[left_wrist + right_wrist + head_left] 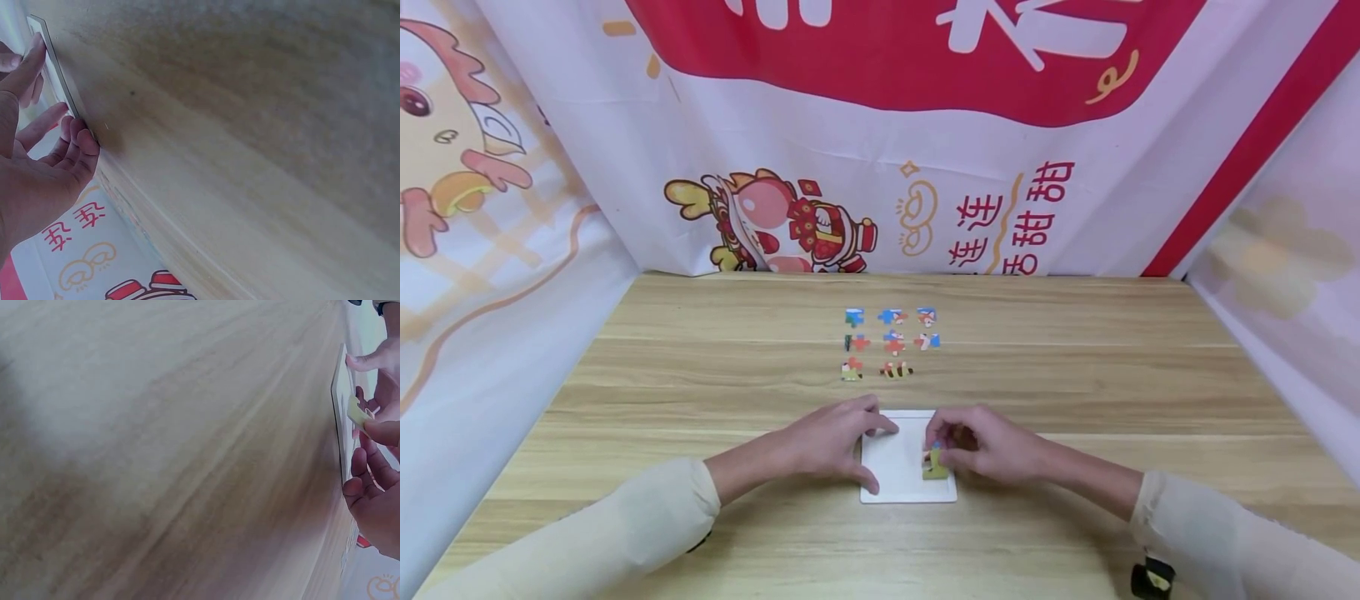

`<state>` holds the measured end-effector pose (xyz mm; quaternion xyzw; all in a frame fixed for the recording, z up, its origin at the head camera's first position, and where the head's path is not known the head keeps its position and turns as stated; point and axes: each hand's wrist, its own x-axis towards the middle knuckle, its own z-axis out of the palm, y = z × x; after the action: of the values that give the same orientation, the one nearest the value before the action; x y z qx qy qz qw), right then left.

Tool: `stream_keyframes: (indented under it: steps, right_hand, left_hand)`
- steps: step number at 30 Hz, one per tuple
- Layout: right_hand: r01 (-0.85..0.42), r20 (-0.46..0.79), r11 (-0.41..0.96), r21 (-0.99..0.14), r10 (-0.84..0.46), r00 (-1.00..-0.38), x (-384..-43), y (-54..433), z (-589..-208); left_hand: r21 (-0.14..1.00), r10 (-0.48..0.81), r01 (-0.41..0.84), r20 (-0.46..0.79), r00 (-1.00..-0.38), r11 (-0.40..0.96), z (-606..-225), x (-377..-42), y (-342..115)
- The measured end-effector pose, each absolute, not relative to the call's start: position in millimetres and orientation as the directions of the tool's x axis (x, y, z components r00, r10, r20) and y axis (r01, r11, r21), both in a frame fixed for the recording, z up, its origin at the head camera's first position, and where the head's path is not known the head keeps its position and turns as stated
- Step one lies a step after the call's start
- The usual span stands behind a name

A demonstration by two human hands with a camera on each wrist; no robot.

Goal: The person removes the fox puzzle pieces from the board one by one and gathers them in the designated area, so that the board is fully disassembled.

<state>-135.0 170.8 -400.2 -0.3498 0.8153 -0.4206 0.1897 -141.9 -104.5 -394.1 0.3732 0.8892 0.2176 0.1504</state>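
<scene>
A white puzzle tray [895,483] lies flat on the table in the head view. My left hand [827,437] rests at its left side, thumb and index finger spread apart over the tray; the left wrist view shows its other fingers loosely bent by the tray edge. With thumb and fingers, my right hand [996,446] pinches a yellow-green puzzle piece [936,468], tilted over the tray's lower right part. In the right wrist view the puzzle piece [357,416] shows edge-on between thumb and fingers. The right fingers partly cover it.
Beyond the tray, several loose puzzle pieces lie in rows on the wooden table [700,358], among them a striped piece [897,371] and a blue-and-orange piece [892,317]. A printed cloth [880,133] hangs behind the table, with more cloth at both sides.
</scene>
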Motion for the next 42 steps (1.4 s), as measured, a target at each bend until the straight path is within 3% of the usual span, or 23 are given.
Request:
stream_keyframes:
  steps: [18,32,42]
  right_hand:
    - [-0.466,0.099,0.457,-0.757,-0.625,-0.774,-175,180,-395]
    - [-0.376,0.071,0.547,-0.748,-0.497,-0.865,-212,176,-396]
    - [-0.405,0.097,0.577,-0.709,-0.488,-0.867,-230,165,-404]
  left_hand:
    - [0.508,0.712,0.572,-0.125,-0.691,0.644,-399,-144,-103]
    - [0.481,0.727,0.599,-0.126,-0.675,0.64,-395,-142,-102]
    - [0.456,0.724,0.606,-0.136,-0.676,0.651,-392,-141,-101]
